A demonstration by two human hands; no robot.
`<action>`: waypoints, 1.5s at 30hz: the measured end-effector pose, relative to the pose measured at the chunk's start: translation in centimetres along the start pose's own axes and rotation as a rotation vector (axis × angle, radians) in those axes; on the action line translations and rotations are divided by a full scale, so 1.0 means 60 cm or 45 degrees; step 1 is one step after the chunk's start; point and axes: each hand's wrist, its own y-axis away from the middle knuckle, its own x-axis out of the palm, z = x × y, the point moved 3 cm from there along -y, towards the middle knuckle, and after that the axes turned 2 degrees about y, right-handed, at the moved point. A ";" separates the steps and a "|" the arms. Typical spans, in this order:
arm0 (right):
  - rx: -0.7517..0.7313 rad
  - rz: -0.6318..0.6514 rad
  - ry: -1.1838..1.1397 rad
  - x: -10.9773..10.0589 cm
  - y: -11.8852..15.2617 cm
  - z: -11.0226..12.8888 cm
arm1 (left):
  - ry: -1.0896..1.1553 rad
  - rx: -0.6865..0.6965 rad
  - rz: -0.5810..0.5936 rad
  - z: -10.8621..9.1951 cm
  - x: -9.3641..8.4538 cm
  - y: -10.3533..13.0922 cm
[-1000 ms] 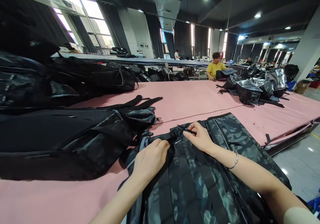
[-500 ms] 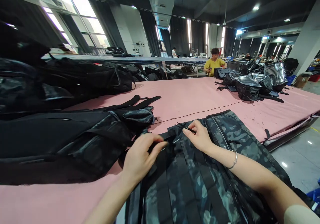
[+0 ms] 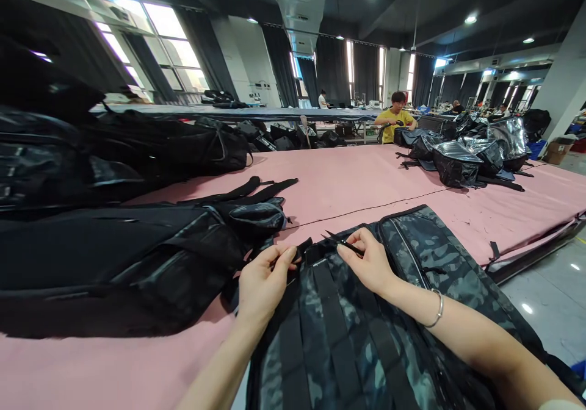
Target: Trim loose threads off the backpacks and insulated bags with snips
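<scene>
Left hand (image 3: 263, 285) at mottled grey-green camouflage bag (image 3: 368, 352) with black straps (image 3: 339, 327)

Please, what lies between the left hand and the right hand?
In the head view, the blades of the snips, held by the right hand, point towards the left hand; the bag's upper edge also lies there.

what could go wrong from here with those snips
The snips in the right hand point toward the left hand, so a slip might nick it. They also sit close to the camouflage bag's edge, so the pointed tips could snag or cut its fabric.
</scene>
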 end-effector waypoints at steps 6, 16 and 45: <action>-0.017 0.003 -0.097 0.003 0.010 0.013 | 0.465 -0.198 -0.140 0.001 0.008 0.020; -0.058 -0.056 -0.095 -0.010 0.006 -0.004 | 0.959 -0.258 -0.365 0.009 -0.066 0.018; -0.690 0.158 0.235 0.068 -0.002 0.060 | 0.425 -0.241 -0.163 0.001 -0.034 0.086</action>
